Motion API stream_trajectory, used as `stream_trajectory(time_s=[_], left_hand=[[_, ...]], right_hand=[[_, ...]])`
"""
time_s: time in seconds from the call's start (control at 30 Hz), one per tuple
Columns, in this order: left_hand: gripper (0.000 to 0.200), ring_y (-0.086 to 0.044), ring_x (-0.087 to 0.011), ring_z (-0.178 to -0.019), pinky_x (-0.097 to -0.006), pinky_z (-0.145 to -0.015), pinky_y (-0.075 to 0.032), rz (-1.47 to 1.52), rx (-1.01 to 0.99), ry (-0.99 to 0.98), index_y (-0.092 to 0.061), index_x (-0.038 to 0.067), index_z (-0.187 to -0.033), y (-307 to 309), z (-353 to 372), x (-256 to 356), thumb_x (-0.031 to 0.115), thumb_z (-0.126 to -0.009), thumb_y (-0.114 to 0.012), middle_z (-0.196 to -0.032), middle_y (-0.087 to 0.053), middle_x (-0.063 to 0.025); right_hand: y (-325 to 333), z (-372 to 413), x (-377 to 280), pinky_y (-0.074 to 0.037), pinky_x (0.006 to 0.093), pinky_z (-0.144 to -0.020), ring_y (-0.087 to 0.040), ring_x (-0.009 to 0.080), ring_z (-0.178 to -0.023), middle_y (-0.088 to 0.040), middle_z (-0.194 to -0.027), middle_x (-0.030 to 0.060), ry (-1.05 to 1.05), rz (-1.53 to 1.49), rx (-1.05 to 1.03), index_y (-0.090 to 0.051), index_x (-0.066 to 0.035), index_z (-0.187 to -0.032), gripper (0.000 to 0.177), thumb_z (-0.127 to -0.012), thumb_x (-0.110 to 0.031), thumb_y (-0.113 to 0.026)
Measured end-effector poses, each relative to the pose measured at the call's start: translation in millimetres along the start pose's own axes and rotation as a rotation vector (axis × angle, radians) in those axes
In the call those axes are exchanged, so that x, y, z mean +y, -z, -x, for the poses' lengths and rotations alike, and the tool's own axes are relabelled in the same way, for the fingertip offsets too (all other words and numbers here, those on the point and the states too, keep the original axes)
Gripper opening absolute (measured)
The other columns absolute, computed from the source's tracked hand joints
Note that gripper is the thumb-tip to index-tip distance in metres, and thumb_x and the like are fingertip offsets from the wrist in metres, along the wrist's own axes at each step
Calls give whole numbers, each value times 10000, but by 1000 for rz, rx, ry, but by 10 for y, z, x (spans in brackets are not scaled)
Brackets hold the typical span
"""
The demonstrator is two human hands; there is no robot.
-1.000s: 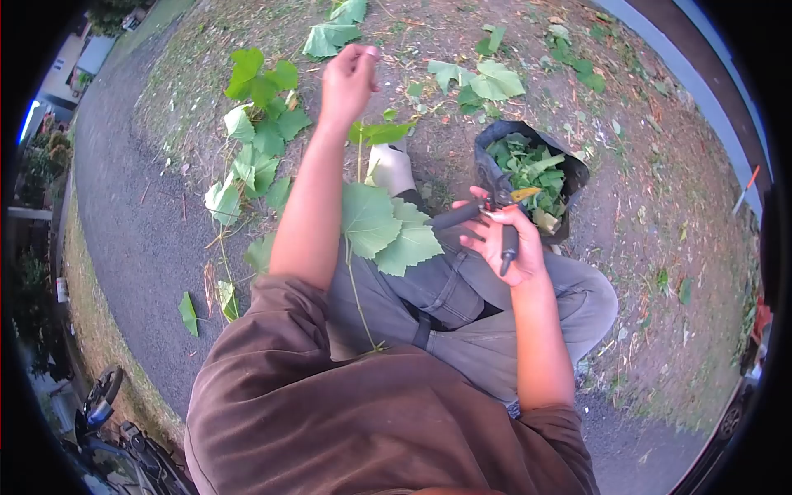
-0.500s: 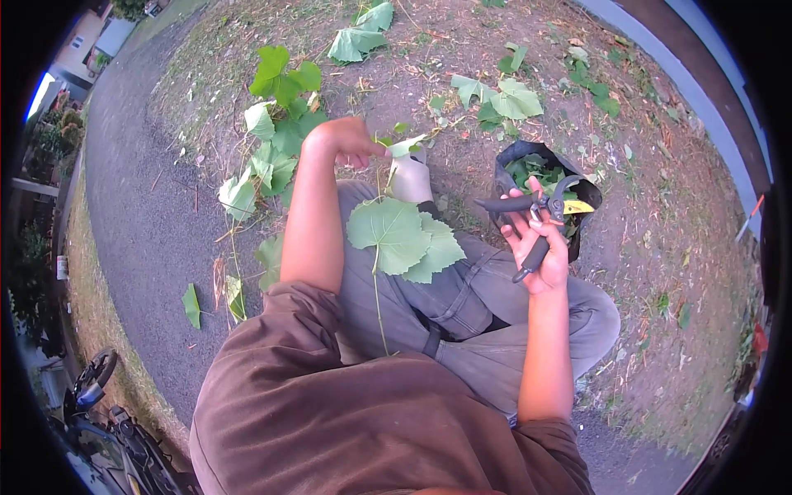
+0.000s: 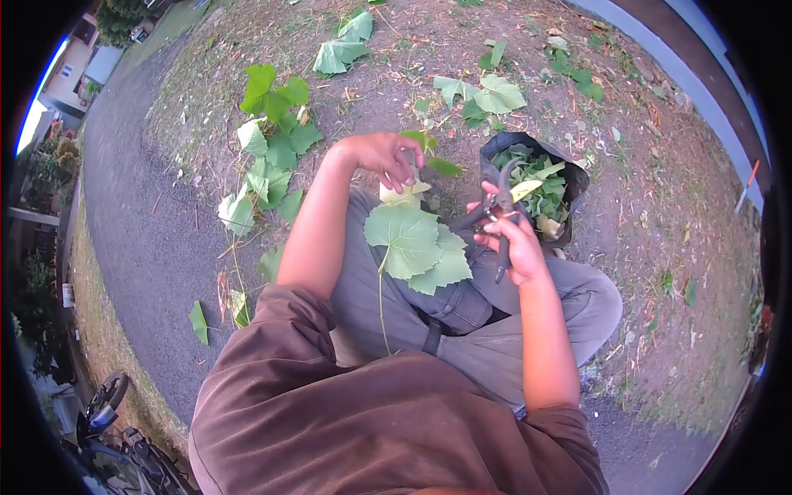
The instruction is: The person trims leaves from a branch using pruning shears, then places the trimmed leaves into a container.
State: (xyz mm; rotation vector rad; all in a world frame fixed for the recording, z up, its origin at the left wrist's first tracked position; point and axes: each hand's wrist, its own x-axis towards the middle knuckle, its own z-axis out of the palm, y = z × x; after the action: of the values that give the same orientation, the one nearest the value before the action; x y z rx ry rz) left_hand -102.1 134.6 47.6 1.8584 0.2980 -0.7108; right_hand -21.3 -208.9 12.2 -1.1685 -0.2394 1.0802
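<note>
My left hand (image 3: 386,161) is closed, its fingers curled around a vine shoot whose grip point is partly hidden. Small green leaves (image 3: 444,167) stick out beside the fingertips. Below this hand, two broad lobed vine leaves (image 3: 404,239) hang over my lap, with a long stalk trailing toward my shirt. In my right hand (image 3: 520,247) are pruning shears (image 3: 505,202) with dark handles spread apart and a yellow part at the blades. The shears are in front of the near side of a black bag (image 3: 577,177) filled with cut green leaves (image 3: 536,198).
Left of my left arm, a leafy vine (image 3: 268,177) stretches across the ground. More cut leaves (image 3: 499,95) lie scattered ahead on the dirt. An asphalt path (image 3: 140,214) runs along the left, and a bicycle (image 3: 111,421) is at lower left.
My left hand has turned, and the pale leaf at its fingertips now shows less. The right hand with the shears has shifted left, uncovering more of the bag. The view has moved slightly.
</note>
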Motion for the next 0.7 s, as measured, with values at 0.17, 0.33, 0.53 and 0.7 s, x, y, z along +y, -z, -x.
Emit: stream_trajectory(time_s=[0.17,0.33,0.53,0.7], left_hand=[[356,-771,-189,-1046,-320,-901,-631,-5,-29,-227,-691,31,-1290,-50,-186,-43,37,-938,-745,-1198,-770,-84],[360,-737,-184,-1149,-315,-987,-600,259,242,-511,-686,-8,-1315,-188,-174,190,-45,-959,-726,-1262,-751,-85],[356,-709,-184,-1215,-329,-1032,-576,200,220,-673,-687,7,-1332,-530,-251,446,-12,-977,-717,-1275,-750,-116],[354,-716,-183,-1189,-333,-1017,-586,102,178,-664,-718,21,-1335,-591,-328,462,-12,-983,-704,-1282,-750,-117]], right_hand=[[82,-26,203,-528,312,-921,-621,127,-1005,-682,-1264,37,-1,460,-97,-484,-108,-1589,674,-927,-106,-613],[-65,116,-30,-526,403,-847,-674,280,-915,-710,-992,159,11,899,-124,-619,7,-1300,485,-881,-228,-684],[-114,146,-87,-514,402,-791,-658,257,-867,-705,-974,150,20,911,-124,-617,23,-1260,466,-880,-236,-695],[-100,165,-103,-527,417,-872,-687,315,-943,-717,-1048,195,74,930,-147,-599,27,-1340,530,-904,-266,-665]])
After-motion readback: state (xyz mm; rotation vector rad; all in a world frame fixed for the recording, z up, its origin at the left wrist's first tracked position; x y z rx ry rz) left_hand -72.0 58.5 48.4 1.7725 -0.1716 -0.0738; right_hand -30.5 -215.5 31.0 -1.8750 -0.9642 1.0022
